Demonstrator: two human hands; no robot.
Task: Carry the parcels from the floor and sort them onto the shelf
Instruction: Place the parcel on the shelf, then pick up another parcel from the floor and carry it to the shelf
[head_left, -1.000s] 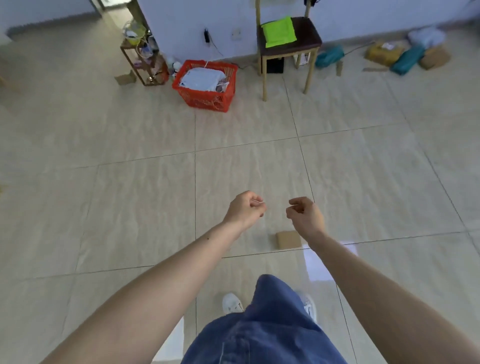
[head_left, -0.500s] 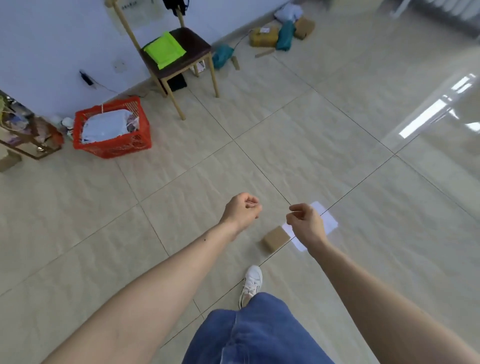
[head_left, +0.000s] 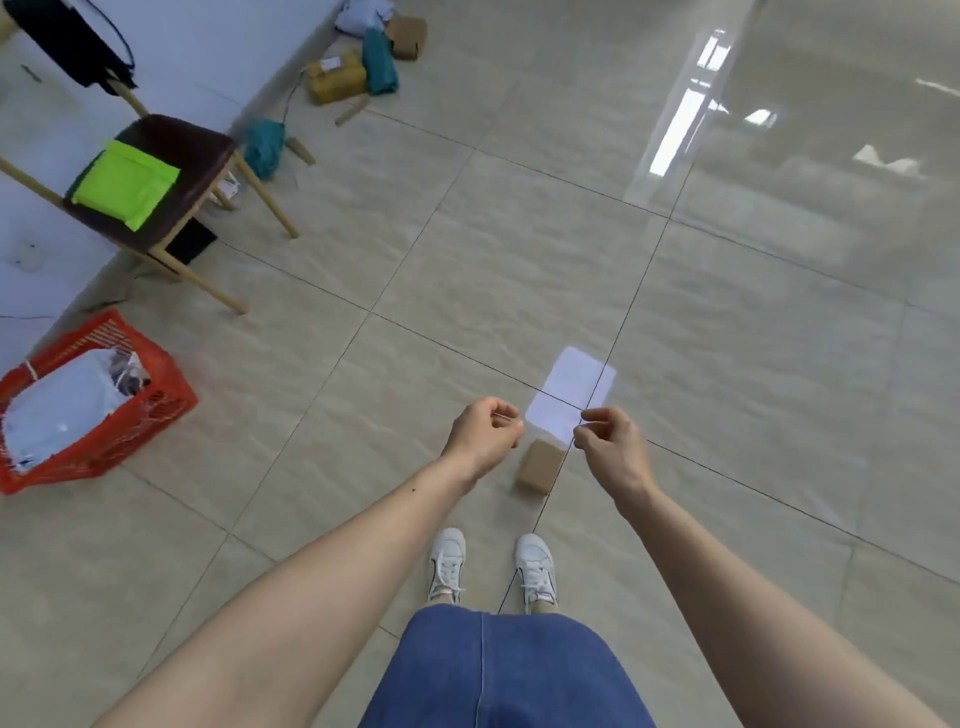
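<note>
A small brown cardboard box (head_left: 540, 465) lies on the tiled floor just ahead of my white shoes. My left hand (head_left: 485, 434) and my right hand (head_left: 610, 449) hover above it, one on each side, both with fingers curled shut. A thin pale sliver shows at the left fingertips; I cannot tell what it is. More parcels lie by the far wall: a yellow-brown one (head_left: 332, 78), a teal one (head_left: 379, 60) and a brown box (head_left: 408, 36). Another teal parcel (head_left: 264, 145) lies near the chair. No shelf is in view.
A red basket (head_left: 104, 441) with white mailer bags stands at the left by the wall. A wooden chair (head_left: 187, 150) with a lime-green packet (head_left: 124, 184) on its seat stands behind it. A bright reflection (head_left: 571, 395) marks the glossy floor.
The view has swung to the right and tipped down, so the basket and chair slid left and both shoes now show. My hands stay curled in front of me, slightly wider apart.
</note>
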